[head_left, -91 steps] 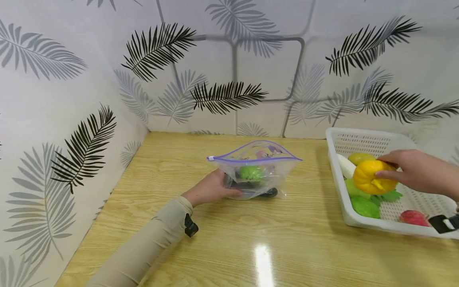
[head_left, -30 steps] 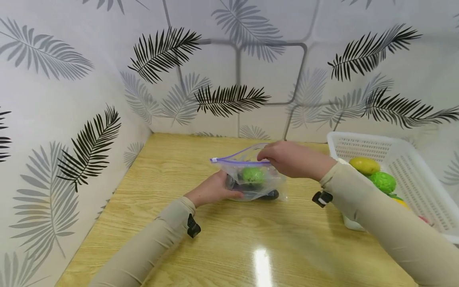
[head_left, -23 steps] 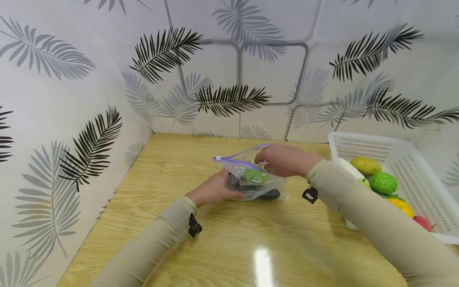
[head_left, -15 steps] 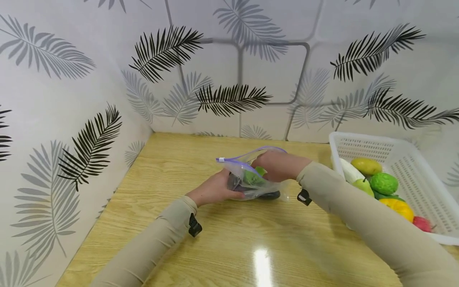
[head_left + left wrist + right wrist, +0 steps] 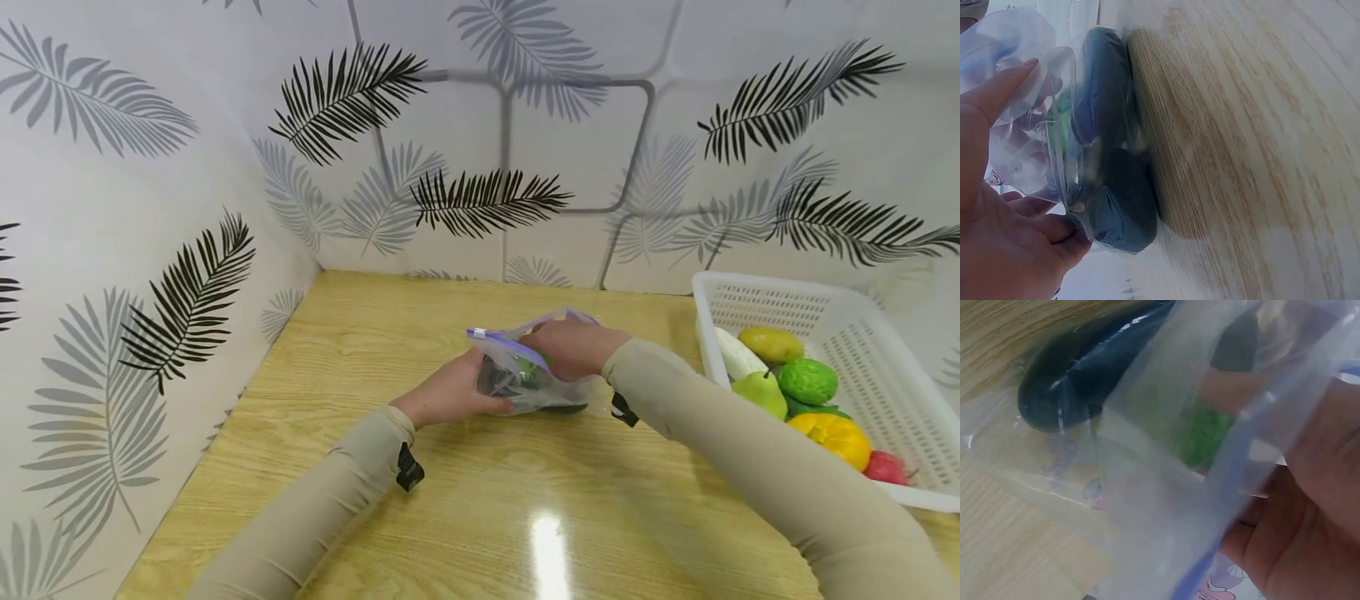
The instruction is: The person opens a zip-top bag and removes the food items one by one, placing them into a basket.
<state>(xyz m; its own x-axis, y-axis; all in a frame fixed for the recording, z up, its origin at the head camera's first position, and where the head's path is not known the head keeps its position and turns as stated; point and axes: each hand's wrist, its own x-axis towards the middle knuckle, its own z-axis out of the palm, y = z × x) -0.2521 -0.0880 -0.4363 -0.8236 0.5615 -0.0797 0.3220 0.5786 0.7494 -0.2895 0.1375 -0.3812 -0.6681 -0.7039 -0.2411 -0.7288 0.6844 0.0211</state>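
Left hand [image 5: 453, 392] holds 1 clear bag [image 5: 525, 390].

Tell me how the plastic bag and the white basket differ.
The plastic bag is clear with a purple edge; the white basket is opaque with perforated walls. The bag looks limp and crumpled; the basket has a box shape. The left hand grips the bag; no hand is on the basket. Both are open and hold things.

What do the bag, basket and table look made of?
Bag: plastic film, slightly glossy, since it is see-through and creased.
Basket: probably moulded white plastic, matte-looking, judging by its perforated walls.
Table: wood or wood-look laminate; grain shows, and a bright reflection suggests gloss.
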